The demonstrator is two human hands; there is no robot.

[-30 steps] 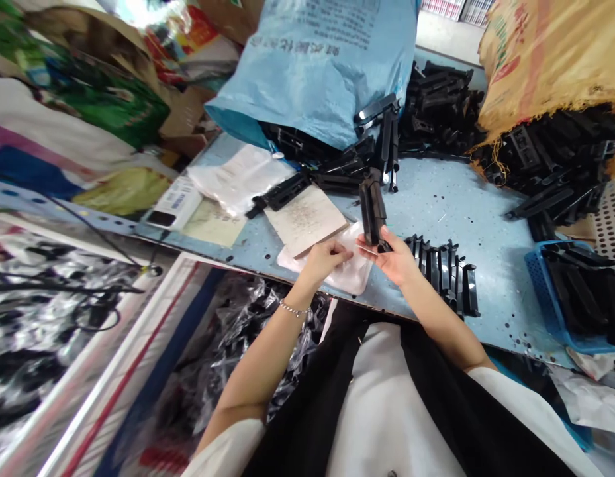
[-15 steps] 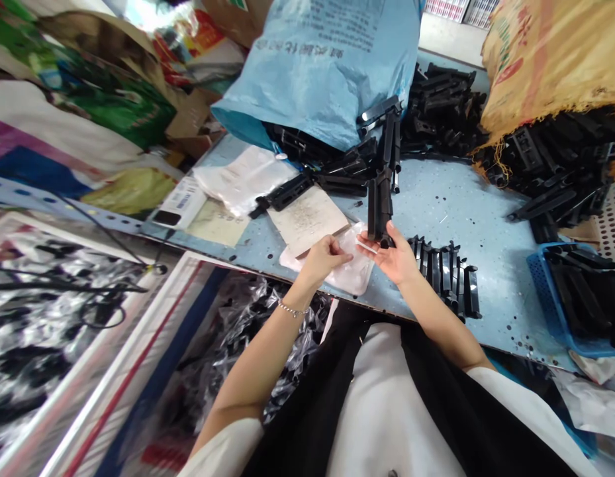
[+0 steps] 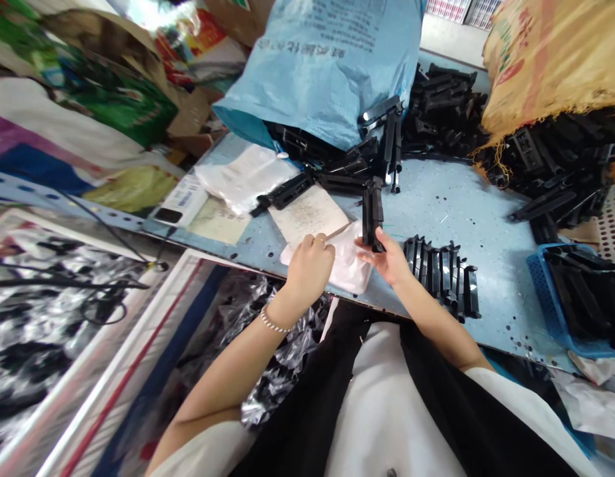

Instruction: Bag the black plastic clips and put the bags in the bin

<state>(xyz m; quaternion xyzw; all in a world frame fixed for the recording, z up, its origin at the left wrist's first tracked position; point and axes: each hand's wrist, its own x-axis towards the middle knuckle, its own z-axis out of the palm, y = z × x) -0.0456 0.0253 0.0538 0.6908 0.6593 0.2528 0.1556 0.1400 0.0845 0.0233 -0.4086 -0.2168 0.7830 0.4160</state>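
My right hand (image 3: pixel 386 258) grips the lower end of a long black plastic part (image 3: pixel 371 213), which stands roughly upright over the bench's front. My left hand (image 3: pixel 311 265) has its fingers curled closed beside a brown card (image 3: pixel 310 215); whatever its fingertips pinch, if anything, is hidden. Between both hands lies a pinkish white plastic bag (image 3: pixel 351 268), flat at the bench edge. Just right of my right hand, several black parts (image 3: pixel 441 275) lie side by side in a row.
More black parts spill from a blue sack (image 3: pixel 327 73) and an orange sack (image 3: pixel 555 59) at the back. A blue basket (image 3: pixel 545 298) at right holds black parts. Clear plastic bags (image 3: pixel 247 175) and a white box (image 3: pixel 183 199) lie at left on the blue bench (image 3: pixel 506 278).
My left hand has moved left, away from my right hand, and turned its back up. My right hand has shifted slightly left and down with the black plastic part; a white strip there no longer shows.
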